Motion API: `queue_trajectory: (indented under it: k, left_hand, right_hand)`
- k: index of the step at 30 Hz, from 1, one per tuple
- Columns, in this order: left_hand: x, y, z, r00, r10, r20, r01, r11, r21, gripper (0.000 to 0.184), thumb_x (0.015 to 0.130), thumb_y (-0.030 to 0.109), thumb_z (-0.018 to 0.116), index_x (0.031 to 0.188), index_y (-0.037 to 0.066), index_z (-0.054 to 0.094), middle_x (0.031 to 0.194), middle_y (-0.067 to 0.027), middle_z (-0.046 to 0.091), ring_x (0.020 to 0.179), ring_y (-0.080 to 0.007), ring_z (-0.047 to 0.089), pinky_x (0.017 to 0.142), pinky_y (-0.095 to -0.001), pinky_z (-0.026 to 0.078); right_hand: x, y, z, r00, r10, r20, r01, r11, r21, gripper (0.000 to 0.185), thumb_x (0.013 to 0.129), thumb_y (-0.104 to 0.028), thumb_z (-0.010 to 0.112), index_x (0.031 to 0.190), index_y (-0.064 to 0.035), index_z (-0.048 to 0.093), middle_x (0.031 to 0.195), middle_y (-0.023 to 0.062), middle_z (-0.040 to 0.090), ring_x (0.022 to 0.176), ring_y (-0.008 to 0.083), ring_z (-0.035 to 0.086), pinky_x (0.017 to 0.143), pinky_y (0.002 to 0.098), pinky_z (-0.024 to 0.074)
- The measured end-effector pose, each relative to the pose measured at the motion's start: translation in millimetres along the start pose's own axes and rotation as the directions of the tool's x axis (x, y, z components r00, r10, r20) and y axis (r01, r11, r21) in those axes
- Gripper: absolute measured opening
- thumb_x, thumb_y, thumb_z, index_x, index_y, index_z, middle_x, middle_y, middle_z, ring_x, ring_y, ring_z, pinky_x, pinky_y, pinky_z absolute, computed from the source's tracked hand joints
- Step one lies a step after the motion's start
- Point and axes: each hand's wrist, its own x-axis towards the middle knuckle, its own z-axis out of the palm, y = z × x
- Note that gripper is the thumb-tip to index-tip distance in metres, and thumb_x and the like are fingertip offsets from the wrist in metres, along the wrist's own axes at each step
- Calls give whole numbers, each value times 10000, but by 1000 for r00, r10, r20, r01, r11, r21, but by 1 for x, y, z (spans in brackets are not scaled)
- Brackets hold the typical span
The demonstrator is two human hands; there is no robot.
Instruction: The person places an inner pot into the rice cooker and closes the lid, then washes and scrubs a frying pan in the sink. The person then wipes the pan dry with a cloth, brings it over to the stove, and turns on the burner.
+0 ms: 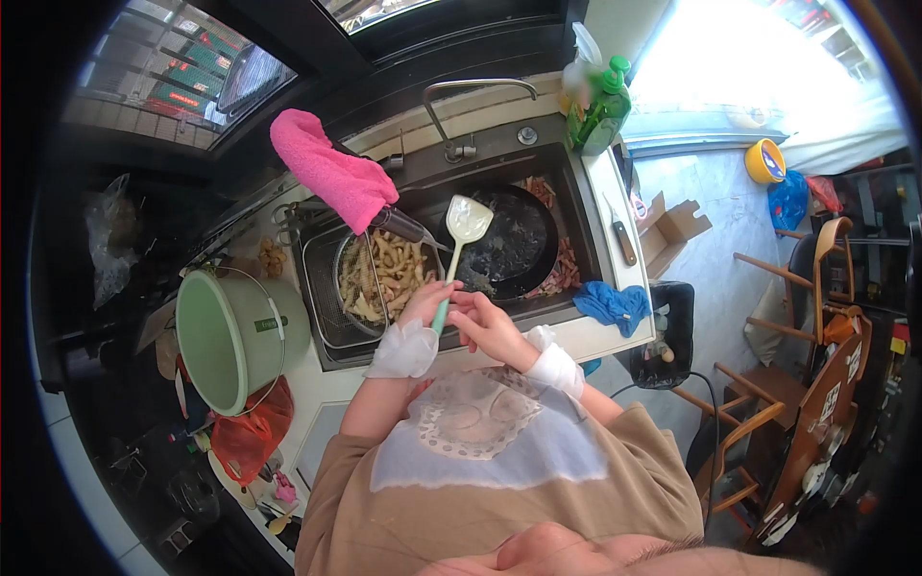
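Note:
My left hand (pixel 423 303) is closed around the pale green handle of a spatula (pixel 468 219). The spatula's cream-white head points up, over the left edge of a dark frying pan (pixel 509 235) with wet-looking contents. Beside the handle is my right hand (pixel 497 332), its fingers extended towards my left hand; whether they touch the handle is unclear. The pan sits in a dark sink (pixel 574 173), with reddish strips (pixel 567 269) around it. Left of the pan, a mesh basket (pixel 322 288) holds pale knobbly pieces (pixel 399 264) resembling chicken feet.
A faucet (pixel 461 151) stands behind the sink, with a pink cloth (pixel 331 173) to its left. Green bottles (pixel 605 110) occupy the back right corner. A knife (pixel 624 240) and blue cloth (pixel 615 305) lie right, a green bucket (pixel 226 341) left. A dark bin (pixel 672 336) stands lower right.

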Motion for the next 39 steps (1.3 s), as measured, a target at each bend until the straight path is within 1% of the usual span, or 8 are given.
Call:
queue_trajectory:
  k: [6,15,19,21,28,32,35,39]
  left_hand:
    - [-27,15,-45,1000,0,-6,1,999,37,282,1008,192,494,1233,34,557,803,27,509,545,-25,338,429,-166,229]
    - [-79,11,-63,993,-90,-82,105,975,195,305,1019,238,470,1252,65,563,782,40,513,532,-9,299,429,-160,209]
    - [-71,-9,-70,989,-28,-147,66,963,260,325,990,250,521,1255,78,596,810,-22,616,540,-63,460,465,-212,358]
    - [-70,-20,-58,861,479,-173,-116,514,850,351,941,236,588,1267,108,617,942,-123,700,708,-212,660,639,-304,500]
    - [-74,-18,-50,767,629,-131,-153,377,913,388,889,184,645,1274,145,617,1114,-140,678,970,-332,657,815,-349,504]
    - [-75,-19,-47,753,651,-99,-200,369,908,371,883,157,646,1249,101,628,1049,-138,687,930,-279,668,807,-317,493]
    - [-68,-21,-44,721,692,-42,-289,355,889,360,878,133,643,1231,61,633,963,-150,695,867,-242,678,786,-301,486]
    - [-75,-17,-42,751,659,-52,-243,349,905,330,888,140,641,1211,77,648,1066,-136,687,935,-312,667,797,-313,497]
  right_hand:
    - [-5,-15,-55,968,-50,-246,36,997,-61,256,945,-194,625,1140,-32,589,688,4,596,579,60,554,505,219,450]
    - [-38,-52,-151,798,-183,-574,145,983,-111,264,978,-251,578,1141,-50,632,718,-20,580,582,35,507,510,169,365]
    - [-40,-57,-154,789,-200,-581,173,980,-103,242,971,-198,588,1117,-11,634,703,-21,579,610,46,526,531,190,416]
    - [-39,-54,-154,790,-223,-571,155,974,-166,241,967,-187,591,1119,-5,637,721,-11,595,626,48,541,548,192,435]
    - [-40,-48,-158,791,-265,-552,107,947,-302,253,969,-186,586,1142,-9,637,783,17,609,713,65,571,597,201,456]
    - [-28,-63,-123,829,-501,-248,70,533,-843,251,898,-161,632,1122,-49,662,1010,150,675,908,309,658,798,397,515]
    - [12,-29,-78,846,-503,177,458,516,-724,450,930,-185,594,1330,-1,502,1354,208,525,1321,386,432,1101,437,352]
    - [60,-5,-29,825,-440,356,542,434,-720,595,993,-296,473,1471,5,285,1525,209,306,1423,372,267,1168,436,221]
